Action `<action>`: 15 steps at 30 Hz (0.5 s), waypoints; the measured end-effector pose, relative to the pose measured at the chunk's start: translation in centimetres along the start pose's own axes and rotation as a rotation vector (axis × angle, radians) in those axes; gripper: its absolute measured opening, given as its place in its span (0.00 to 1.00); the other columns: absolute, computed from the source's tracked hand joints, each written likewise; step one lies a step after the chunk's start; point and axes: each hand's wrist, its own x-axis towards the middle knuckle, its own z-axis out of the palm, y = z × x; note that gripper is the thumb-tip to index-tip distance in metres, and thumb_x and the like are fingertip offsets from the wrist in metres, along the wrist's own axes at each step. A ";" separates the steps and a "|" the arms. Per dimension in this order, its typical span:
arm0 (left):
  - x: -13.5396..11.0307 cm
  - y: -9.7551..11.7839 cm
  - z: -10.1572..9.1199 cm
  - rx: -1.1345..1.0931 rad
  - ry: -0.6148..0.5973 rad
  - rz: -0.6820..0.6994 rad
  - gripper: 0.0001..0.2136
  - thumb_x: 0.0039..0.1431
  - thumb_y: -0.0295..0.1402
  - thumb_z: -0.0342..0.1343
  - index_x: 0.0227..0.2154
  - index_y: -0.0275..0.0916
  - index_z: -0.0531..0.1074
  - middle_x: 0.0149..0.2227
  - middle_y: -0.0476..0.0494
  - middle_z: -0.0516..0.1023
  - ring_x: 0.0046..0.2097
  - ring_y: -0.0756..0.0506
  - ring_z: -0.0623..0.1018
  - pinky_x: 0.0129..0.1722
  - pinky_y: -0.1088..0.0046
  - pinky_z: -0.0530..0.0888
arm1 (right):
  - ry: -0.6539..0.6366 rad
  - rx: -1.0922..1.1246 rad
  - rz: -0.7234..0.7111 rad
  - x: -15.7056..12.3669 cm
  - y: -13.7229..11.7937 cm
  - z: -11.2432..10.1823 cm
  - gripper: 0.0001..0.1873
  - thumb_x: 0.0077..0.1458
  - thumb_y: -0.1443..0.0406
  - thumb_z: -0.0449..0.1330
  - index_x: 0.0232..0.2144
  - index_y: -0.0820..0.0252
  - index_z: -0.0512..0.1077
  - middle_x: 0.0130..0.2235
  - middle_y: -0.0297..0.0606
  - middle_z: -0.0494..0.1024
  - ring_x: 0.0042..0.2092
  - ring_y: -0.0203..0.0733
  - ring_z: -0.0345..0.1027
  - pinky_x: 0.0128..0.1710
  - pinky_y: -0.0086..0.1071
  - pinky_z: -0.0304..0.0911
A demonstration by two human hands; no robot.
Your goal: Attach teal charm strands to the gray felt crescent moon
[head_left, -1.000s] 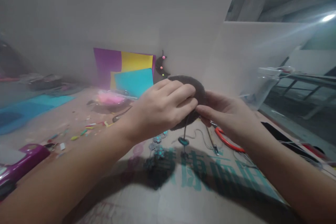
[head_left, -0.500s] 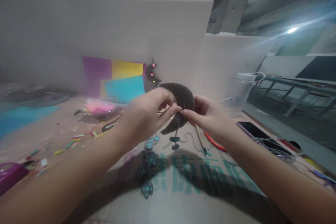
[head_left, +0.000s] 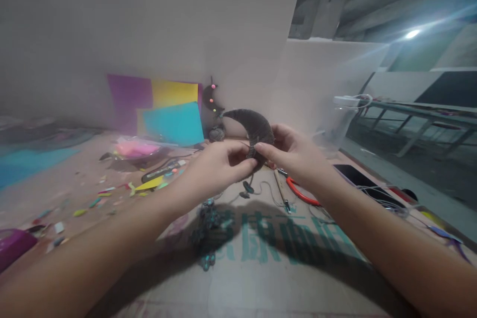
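Observation:
A dark crescent moon [head_left: 250, 124], its surface wrapped in yarn, is held up above the table between both hands. My left hand [head_left: 223, 161] pinches its lower part, thumb on the near side. My right hand [head_left: 283, 149] grips the outer curve, with the thumb pressed on the front. Below the moon hangs a short cord with small dark teal pieces [head_left: 247, 188] on it. A string of dark and teal bead-like clusters [head_left: 208, 228] dangles or lies under my left wrist; I cannot tell which.
Red-handled pliers or scissors [head_left: 301, 195] and a wooden-handled cutter [head_left: 282, 191] lie beyond my right wrist. Further right are a phone [head_left: 357, 179] and a clear bottle [head_left: 341, 121]. Coloured sheets [head_left: 173, 121], a yarn ball [head_left: 216, 133] and a smaller moon [head_left: 210, 98] stand behind.
My left hand has shifted down on the crescent, covering its lower tip. The hanging cord sits a little higher and tilts. The whole view has shifted slightly.

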 end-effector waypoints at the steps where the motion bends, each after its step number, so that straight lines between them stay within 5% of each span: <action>1: 0.0 0.0 -0.1 -0.019 -0.018 -0.001 0.11 0.63 0.40 0.54 0.32 0.40 0.77 0.27 0.52 0.76 0.29 0.50 0.72 0.25 0.76 0.64 | 0.002 -0.002 -0.003 0.0 0.0 0.0 0.09 0.54 0.65 0.63 0.38 0.60 0.70 0.30 0.31 0.72 0.30 0.34 0.65 0.29 0.30 0.60; 8: 0.2 -0.4 -0.1 -0.090 -0.078 0.021 0.09 0.63 0.36 0.54 0.36 0.39 0.78 0.32 0.49 0.80 0.33 0.48 0.76 0.28 0.74 0.67 | -0.005 -0.069 0.028 -0.1 -0.1 -0.1 0.09 0.55 0.63 0.63 0.38 0.61 0.70 0.30 0.30 0.71 0.29 0.33 0.63 0.29 0.30 0.59; 15: 0.5 -0.5 0.2 -0.230 -0.107 0.002 0.15 0.63 0.44 0.56 0.44 0.40 0.78 0.43 0.43 0.84 0.44 0.43 0.81 0.41 0.68 0.75 | 0.042 -0.175 0.023 -0.3 -0.3 -0.2 0.09 0.55 0.63 0.62 0.38 0.61 0.71 0.31 0.31 0.71 0.31 0.34 0.64 0.30 0.30 0.59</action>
